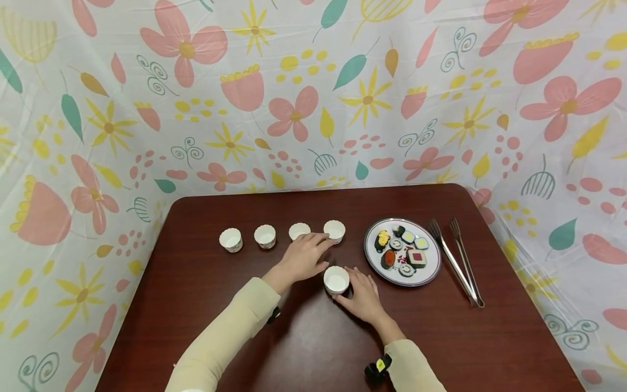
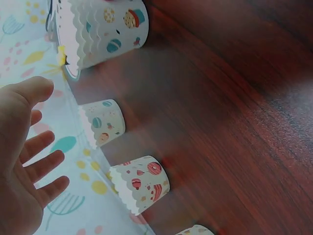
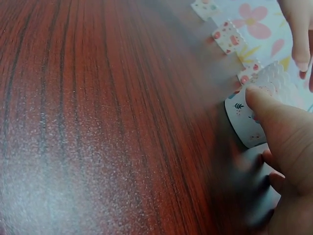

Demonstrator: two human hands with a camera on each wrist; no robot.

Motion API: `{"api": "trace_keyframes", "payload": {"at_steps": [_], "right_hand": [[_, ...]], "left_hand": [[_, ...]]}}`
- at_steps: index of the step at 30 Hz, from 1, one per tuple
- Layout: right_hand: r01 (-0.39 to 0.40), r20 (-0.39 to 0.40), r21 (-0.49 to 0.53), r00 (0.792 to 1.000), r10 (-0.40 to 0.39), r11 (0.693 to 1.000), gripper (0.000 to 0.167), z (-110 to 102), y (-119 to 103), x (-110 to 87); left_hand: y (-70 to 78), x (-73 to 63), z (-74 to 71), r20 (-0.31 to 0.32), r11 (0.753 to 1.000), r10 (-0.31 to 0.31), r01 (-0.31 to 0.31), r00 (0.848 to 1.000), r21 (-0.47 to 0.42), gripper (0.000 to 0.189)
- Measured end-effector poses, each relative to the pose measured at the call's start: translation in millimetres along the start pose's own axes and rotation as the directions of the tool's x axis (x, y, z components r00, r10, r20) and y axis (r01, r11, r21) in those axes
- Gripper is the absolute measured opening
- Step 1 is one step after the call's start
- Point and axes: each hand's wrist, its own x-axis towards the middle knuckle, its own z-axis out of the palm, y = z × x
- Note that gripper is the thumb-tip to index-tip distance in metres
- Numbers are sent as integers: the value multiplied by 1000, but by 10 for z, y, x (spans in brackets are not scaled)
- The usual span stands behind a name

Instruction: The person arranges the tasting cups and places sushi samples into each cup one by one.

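Cream sleeves [image 1: 222, 332] come first, w/ a small black thing [image 1: 377, 371] at the R wrist. Just past it, the R hand [image 1: 363, 296] grips a stack of white cups [image 1: 336, 280], thumb on one side & fingers on the other. The stack is abt mid-table, left of the plate; can't tell if its bottom touches the dark red-brown table [image 1: 303, 354]. From the head view it looks like 1 cup, but the L wrist view shows lots of wavy rims tucked together. The R wrist view shows a dark leafy twig on its side.

The L hand [image 1: 302, 257] is just up & left of the stack, holding nothing; its wrist view shows the fingers apart. Next, a round plate [image 1: 432, 264] has sushi [image 1: 416, 258] on it, w/ metal tongs [image 1: 454, 263] on its right; only the head view shows these whole.

Farther back, 4 white cups [image 1: 265, 237] stand in a row, 3rd one partly behind the L hand. L wrist view shows red pics on 1. Last, a flowery cloth [image 1: 294, 71] hangs behind.
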Motion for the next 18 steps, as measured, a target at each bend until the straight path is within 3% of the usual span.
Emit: {"api": "trace_keyframes", "payload": {"at_steps": [8,18], "right_hand": [[-26,22,9,999,26,1000,71,-23,-27,-3],[-33,17,2,999,33,999,68,-29,-51,-6]], "left_hand": [[124,-96,-52,-73,998,61,-63,995,-31,51],[304,-225,47,-114,987,159,-159,981,4,42]]}}
